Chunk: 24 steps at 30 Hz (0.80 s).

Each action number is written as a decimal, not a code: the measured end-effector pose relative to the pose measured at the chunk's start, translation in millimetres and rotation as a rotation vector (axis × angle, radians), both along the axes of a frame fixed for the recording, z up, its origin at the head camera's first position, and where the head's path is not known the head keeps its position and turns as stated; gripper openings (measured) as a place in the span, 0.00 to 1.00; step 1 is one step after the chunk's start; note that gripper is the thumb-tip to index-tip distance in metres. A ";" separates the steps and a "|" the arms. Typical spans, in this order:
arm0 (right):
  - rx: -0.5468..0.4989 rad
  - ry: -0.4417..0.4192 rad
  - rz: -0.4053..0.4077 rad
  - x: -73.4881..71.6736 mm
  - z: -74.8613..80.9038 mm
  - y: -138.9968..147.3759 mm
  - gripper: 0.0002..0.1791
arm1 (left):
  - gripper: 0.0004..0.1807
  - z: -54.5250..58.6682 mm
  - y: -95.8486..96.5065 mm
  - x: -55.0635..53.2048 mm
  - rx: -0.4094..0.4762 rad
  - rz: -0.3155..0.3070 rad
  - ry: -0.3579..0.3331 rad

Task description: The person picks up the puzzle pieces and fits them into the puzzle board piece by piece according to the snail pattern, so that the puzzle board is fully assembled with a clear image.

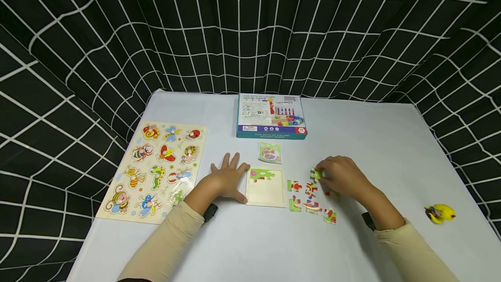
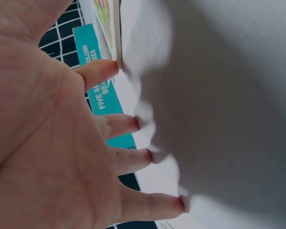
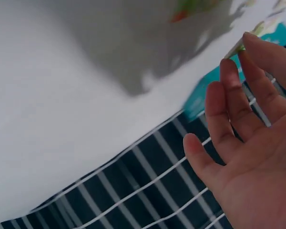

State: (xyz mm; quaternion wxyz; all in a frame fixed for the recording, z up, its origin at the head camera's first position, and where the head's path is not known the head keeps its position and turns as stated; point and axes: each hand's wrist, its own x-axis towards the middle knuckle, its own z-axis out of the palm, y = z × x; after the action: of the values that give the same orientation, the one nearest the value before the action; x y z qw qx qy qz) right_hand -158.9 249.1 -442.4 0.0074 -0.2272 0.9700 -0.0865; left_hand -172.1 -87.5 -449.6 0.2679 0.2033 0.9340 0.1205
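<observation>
A green jigsaw puzzle piece (image 1: pixel 315 175) is pinched between the thumb and fingers of my right hand (image 1: pixel 342 177), above the table. My left hand (image 1: pixel 226 182) lies spread at the left side of a wooden puzzle tray (image 1: pixel 268 194), its index finger and thumb touching the edge. Joined green pieces (image 1: pixel 263 173) fill part of the tray's top. Several loose puzzle pieces (image 1: pixel 312 206) lie between the tray and my right hand, one partly hidden under that hand. Beyond the tray is a small picture card (image 1: pixel 270 152). In the left wrist view, the left fingertips rest on the cloth.
A teal-edged box (image 1: pixel 272 116) lies at the back of the white table (image 1: pixel 250 247). To the left is a board of insect pictures (image 1: pixel 156 169). A yellow rubber duck (image 1: pixel 440 213) sits at the far right. Black cloth with a white grid (image 1: pixel 258 34) surrounds the table.
</observation>
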 end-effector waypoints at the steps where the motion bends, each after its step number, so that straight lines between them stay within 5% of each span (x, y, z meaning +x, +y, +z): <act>1: -0.005 0.006 0.018 -0.2 1.1 -6.3 0.15 | 0.54 -0.1 0.8 -0.3 -0.004 0.000 0.000; 10: -0.047 0.038 0.176 -3.4 -5.7 -61.7 0.13 | 0.55 -5.2 0.7 -1.2 -0.004 -0.003 0.002; 24: 0.015 0.074 0.204 -4.5 -15.5 -88.2 0.11 | 0.55 -3.7 1.2 -0.8 -0.016 -0.011 0.004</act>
State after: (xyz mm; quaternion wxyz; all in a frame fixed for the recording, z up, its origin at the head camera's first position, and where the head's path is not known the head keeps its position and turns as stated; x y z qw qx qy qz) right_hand -163.4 161.0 -457.9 -0.0179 -0.3276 0.9421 -0.0695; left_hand -172.8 -86.3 -453.3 0.2684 0.2067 0.9343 0.1114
